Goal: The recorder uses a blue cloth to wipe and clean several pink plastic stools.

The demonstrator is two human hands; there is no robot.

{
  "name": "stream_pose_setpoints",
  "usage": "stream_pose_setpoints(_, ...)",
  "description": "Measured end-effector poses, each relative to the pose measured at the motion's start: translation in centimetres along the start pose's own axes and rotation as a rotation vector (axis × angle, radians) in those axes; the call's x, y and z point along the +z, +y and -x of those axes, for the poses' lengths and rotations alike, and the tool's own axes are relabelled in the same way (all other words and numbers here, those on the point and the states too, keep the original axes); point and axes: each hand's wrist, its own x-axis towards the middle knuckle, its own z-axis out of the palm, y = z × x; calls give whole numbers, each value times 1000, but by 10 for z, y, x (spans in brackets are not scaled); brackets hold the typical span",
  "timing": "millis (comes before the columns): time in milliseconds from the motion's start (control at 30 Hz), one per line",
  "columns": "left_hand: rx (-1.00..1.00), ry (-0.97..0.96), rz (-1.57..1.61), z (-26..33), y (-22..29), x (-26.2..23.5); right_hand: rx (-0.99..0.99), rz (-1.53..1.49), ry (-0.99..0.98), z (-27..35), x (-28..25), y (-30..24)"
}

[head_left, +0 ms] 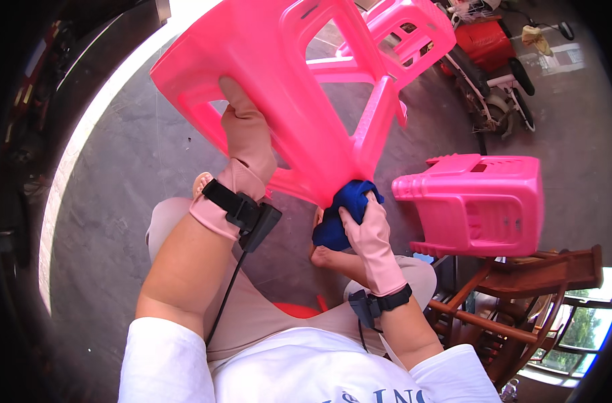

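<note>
A tall pink plastic stool (272, 101) is tipped over in front of me, with one leg end angled down toward my lap. My left hand (249, 138), in a pale pink rubber glove, grips its side by an opening in the plastic. Some of those fingers are hidden behind the stool. In my right hand (372, 238), gloved the same way, a dark blue cloth (333, 228) is bunched. This cloth wraps around the low end of the stool's leg and touches it. Part of the cloth hangs down below my fingers.
To the right, a smaller pink stool (480, 205) lies on its side on the grey floor (117, 228). Another pink stool (417, 30) stands beyond. A wheeled cart or scooter (494, 111) is at the far right, and a brown wooden chair (514, 275) at the near right.
</note>
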Motion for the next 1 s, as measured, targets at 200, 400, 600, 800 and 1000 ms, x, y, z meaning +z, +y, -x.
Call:
stream_pose_setpoints(200,35,-38,27,1,-12,-3,-377,77,139,-14,2,-37)
stream_pose_setpoints(400,35,-16,8,-8,-14,-5,-47,-10,30,0,9,16)
stream_pose_setpoints(600,19,34,50,-10,-18,1,-86,-63,42,3,2,-14)
stream_pose_setpoints(800,55,-43,95,-20,-26,-10,241,84,-71,-3,-2,17)
stream_pose_setpoints(1000,156,-41,89,-60,-68,-40,-114,233,-30,37,22,-30)
